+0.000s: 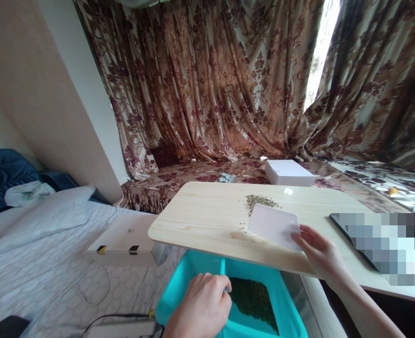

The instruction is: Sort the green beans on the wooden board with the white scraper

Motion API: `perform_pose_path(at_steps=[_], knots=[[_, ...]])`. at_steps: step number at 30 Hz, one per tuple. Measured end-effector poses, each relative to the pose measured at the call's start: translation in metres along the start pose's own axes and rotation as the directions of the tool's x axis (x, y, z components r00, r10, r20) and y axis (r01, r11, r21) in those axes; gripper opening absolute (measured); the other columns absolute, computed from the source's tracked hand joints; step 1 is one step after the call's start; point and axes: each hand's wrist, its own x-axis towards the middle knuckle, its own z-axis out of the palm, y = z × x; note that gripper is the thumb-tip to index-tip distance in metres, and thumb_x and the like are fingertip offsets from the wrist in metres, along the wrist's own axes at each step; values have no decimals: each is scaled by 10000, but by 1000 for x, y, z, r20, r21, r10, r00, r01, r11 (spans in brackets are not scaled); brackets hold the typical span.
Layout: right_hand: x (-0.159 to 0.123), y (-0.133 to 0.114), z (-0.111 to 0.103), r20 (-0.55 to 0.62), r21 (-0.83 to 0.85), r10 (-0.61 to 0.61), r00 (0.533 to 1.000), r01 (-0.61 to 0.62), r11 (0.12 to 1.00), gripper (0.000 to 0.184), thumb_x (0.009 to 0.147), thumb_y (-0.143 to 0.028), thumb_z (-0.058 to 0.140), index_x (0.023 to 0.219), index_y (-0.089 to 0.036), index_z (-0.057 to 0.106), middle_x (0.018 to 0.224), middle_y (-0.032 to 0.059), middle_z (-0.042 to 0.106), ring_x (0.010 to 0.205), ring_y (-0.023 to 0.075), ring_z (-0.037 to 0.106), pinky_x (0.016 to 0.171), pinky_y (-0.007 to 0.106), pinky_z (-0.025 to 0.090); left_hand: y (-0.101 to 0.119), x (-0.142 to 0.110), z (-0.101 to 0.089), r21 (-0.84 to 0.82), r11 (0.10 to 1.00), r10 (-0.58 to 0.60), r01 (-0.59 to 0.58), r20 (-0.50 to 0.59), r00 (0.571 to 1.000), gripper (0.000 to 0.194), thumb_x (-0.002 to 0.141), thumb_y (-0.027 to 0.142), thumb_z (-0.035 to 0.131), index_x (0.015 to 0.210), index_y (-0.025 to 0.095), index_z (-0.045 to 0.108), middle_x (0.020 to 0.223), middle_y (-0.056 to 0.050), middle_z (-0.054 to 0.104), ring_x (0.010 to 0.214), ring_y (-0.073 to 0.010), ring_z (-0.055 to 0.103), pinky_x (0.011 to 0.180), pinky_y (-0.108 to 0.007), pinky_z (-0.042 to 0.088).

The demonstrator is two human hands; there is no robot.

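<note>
My right hand grips the right edge of a thin white rectangular card, thumb on top. The card is tilted over a small wooden tabletop. Against its far left edge lies a pile of small greenish dried bits, with a few strays nearby. Below the table's near edge is a teal divided bin; dark green crumbly material covers part of its right compartment. Over the bin's divider my left hand is closed, fingers curled and thumb against them; whatever they hold is hidden.
A dark-edged device with a pixelated screen rests on the table's right side. Behind the table sits a white box. To the left, another white box, cables and a pillow lie on the bed. Patterned curtains hang behind.
</note>
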Motion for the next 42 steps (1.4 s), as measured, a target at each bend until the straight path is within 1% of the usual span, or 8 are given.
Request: perform_pose_path(at_steps=[6,12,24,27,31,33,38,42], knots=[[7,6,7,7,-46,11,1000,-10,999,377,530,-486,762,783,-226,661,749,69,771,793,288,725,685,344,578,1,-1,-2,-1,1000,-6,6,-6,1000,400,838,213,345,1066,237,672,1078,-61,677,1057,-252,568,948,-379,399],[5,4,9,77,-95,-8,997,15,995,431,567,-574,713,809,-221,655,775,90,769,823,308,720,671,367,576,1,-1,-4,1,1000,2,-2,-15,1000,403,835,220,345,1060,233,679,1071,-62,683,1048,-250,576,938,-363,403],[0,-1,9,69,-64,27,997,-23,998,402,533,-535,753,765,-213,684,737,84,756,804,300,709,627,338,572,1,-2,-4,11,1000,-6,7,-10,1000,403,833,215,350,1069,231,677,1074,-58,682,1046,-246,574,933,-354,397],[-3,2,7,159,-50,55,986,-47,998,443,542,-559,759,787,-196,696,745,82,753,782,286,703,612,327,566,1,-1,-4,8,1000,-7,7,-14,1000,404,833,212,350,1070,231,676,1072,-57,681,1047,-246,572,933,-356,396],[-10,0,0,370,-60,78,926,-60,996,486,611,-594,727,862,-178,713,852,89,760,784,263,696,649,330,564,0,-1,-4,-2,1000,-8,8,-12,1000,404,837,216,348,1075,232,674,1081,-55,678,1053,-243,568,938,-352,393],[-10,-5,-2,334,-80,69,940,-45,996,502,599,-609,730,863,-182,715,860,94,761,802,272,697,661,332,564,0,-1,-3,-3,1000,-3,3,-15,1000,401,837,218,349,1073,234,674,1079,-55,677,1053,-244,568,938,-353,395],[3,-8,1,71,-78,-30,997,35,996,531,535,-681,712,797,-220,687,767,98,760,786,304,711,635,354,568,0,0,-2,-1,1000,-14,14,-13,1000,394,842,218,350,1071,247,669,1077,-49,673,1054,-243,565,942,-354,395],[11,1,6,58,-115,-47,997,54,992,432,575,-618,697,777,-238,661,734,77,759,761,295,719,674,375,577,0,2,-1,-8,999,-33,33,-10,999,389,844,216,352,1072,252,665,1075,-44,669,1059,-242,559,947,-354,392]])
